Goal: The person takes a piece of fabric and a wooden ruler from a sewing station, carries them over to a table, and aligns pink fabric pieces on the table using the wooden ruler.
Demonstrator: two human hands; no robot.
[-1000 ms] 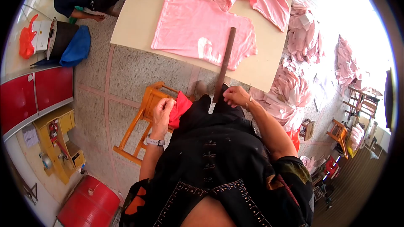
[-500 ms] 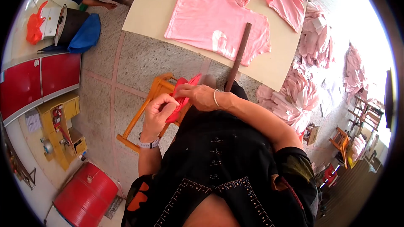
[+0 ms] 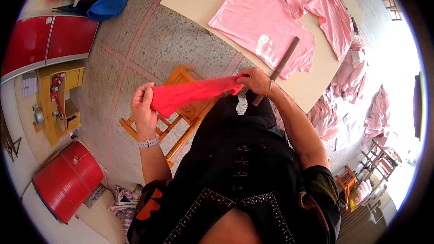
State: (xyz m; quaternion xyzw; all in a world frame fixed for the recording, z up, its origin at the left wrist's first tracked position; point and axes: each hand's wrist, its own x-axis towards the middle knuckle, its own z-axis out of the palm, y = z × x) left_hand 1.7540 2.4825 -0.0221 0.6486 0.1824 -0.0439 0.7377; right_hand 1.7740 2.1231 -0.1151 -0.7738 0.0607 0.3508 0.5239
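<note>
Grey speckled floor, under all. Cream table, ahead and toward the right; near edge slanting down to a corner beyond the right wrist. Pink garment, laid flat on it. Orange wooden chair, partly beneath the cloth in view. Red cloth, one, held out in front of the body; long axis crosswise from hand to hand, rising slightly rightward; left end broader, lower edge loose. Dark bar, across the table's near edge, lower end overhanging, passing behind the right wrist; contact cannot be told.

Left hand: thumb and fingers closed on the cloth's left end. Right hand: thumb and fingers pinched on its right end. Neither hand nearer. Room, as judged: tighter at right, by bar and table edge; wider at left, over floor.
</note>
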